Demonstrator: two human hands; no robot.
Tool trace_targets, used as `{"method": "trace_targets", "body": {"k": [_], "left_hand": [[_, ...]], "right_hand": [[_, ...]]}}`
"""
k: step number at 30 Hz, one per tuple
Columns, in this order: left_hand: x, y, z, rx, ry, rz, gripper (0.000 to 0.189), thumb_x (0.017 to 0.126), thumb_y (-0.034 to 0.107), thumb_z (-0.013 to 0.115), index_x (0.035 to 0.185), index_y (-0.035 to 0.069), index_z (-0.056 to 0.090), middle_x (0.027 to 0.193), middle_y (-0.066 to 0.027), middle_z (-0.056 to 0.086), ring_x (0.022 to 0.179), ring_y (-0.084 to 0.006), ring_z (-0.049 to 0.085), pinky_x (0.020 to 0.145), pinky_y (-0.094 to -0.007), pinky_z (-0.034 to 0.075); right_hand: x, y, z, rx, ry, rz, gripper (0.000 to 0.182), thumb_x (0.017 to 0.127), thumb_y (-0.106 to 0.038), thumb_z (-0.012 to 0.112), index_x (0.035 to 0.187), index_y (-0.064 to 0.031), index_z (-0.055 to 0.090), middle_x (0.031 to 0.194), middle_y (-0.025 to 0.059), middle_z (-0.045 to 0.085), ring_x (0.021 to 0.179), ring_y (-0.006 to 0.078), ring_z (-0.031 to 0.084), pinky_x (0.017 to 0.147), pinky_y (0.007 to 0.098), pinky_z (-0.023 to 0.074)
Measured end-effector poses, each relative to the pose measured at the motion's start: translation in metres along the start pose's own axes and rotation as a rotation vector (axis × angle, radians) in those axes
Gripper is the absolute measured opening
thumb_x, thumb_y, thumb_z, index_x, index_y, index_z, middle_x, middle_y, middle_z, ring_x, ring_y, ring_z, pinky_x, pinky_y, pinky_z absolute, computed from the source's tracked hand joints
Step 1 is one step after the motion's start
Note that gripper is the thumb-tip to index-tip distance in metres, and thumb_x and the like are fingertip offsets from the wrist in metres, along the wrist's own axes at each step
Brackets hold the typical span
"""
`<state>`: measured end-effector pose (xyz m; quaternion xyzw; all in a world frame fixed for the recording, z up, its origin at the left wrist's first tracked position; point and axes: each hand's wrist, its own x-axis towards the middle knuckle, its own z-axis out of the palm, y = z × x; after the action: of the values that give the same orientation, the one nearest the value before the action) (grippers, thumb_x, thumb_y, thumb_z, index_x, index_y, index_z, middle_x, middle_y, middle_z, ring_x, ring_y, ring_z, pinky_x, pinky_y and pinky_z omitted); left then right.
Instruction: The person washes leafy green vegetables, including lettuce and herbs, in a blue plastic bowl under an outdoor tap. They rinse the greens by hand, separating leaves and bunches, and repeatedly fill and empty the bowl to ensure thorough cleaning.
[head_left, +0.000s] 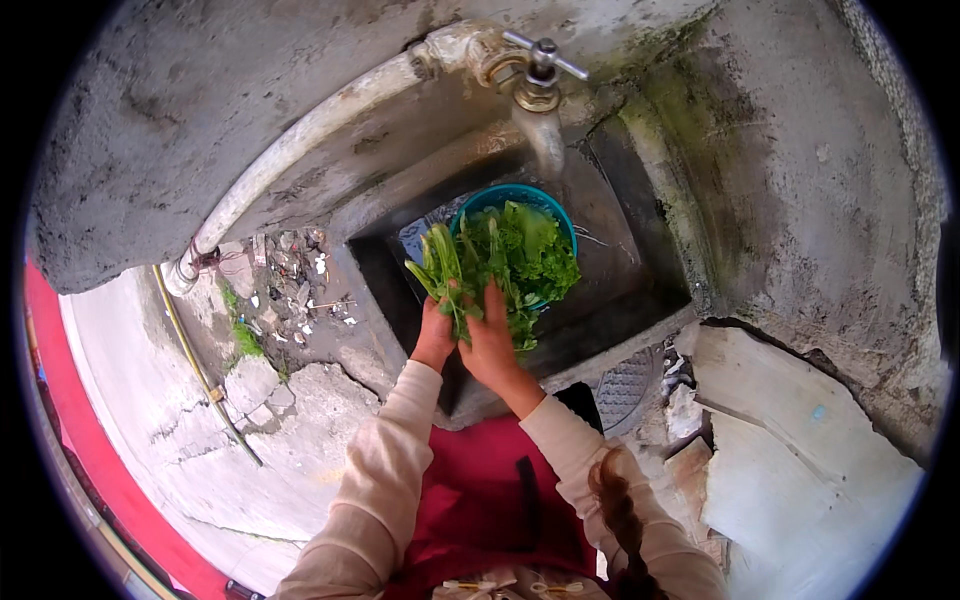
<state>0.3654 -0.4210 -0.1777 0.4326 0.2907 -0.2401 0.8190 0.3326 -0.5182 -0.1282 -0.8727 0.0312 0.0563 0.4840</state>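
Note:
A bunch of leafy herbs with pale green stems (447, 255) is held over the near left rim of a teal plastic basin (568, 217). My left hand (437, 330) grips the bunch from the left side, low on its leaves. My right hand (489, 330) is against the same bunch, its fingers among the leaves and partly hidden by them. Curly green lettuce (551, 255) fills the right side of the basin. The basin sits inside a dark concrete sink (600, 300), below and slightly left of the tap spout (546, 146).
A metal tap with a cross handle (545, 60) joins a white pipe (300, 135) along the concrete wall. Small litter (292, 289) lies left of the sink. At right are a round metal cover (624, 390) and a broken pale board (780, 420).

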Motion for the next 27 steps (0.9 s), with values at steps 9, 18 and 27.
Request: {"method": "trace_targets", "body": {"k": [9, 18, 27], "left_hand": [[0.020, 0.010, -0.029, 0.058, 0.045, -0.075, 0.027, 0.074, 0.014, 0.060, 0.096, 0.002, 0.052, 0.083, -0.0044, 0.057, 0.069, -0.0140, 0.055, 0.060, -0.0267, 0.047], [0.017, 0.004, -0.025, 0.154, 0.073, -0.030, 0.032, 0.074, 0.014, 0.061, 0.102, 0.003, 0.050, 0.091, -0.0026, 0.056, 0.079, -0.0125, 0.054, 0.069, -0.0268, 0.045], [0.011, 0.024, -0.038, 0.080, -0.013, -0.171, 0.035, 0.074, 0.014, 0.060, 0.104, 0.000, 0.047, 0.094, -0.0067, 0.055, 0.081, -0.0158, 0.054, 0.071, -0.0268, 0.045]], "right_hand": [[0.003, 0.030, 0.000, 0.228, -0.096, -0.021, 0.043, 0.066, -0.006, 0.058, 0.107, -0.0037, 0.046, 0.121, 0.0190, 0.033, 0.112, 0.0348, 0.034, 0.088, 0.0384, 0.0340], [0.030, 0.063, 0.027, 0.013, 0.149, 0.284, 0.047, 0.069, -0.010, 0.056, 0.114, -0.0033, 0.041, 0.107, 0.0154, 0.045, 0.094, 0.0321, 0.048, 0.077, 0.0350, 0.0408], [0.007, 0.008, 0.038, -0.032, -0.113, -0.047, 0.044, 0.065, 0.005, 0.046, 0.108, -0.0044, 0.046, 0.098, 0.0130, 0.046, 0.091, 0.0306, 0.045, 0.073, 0.0363, 0.0412]]}}
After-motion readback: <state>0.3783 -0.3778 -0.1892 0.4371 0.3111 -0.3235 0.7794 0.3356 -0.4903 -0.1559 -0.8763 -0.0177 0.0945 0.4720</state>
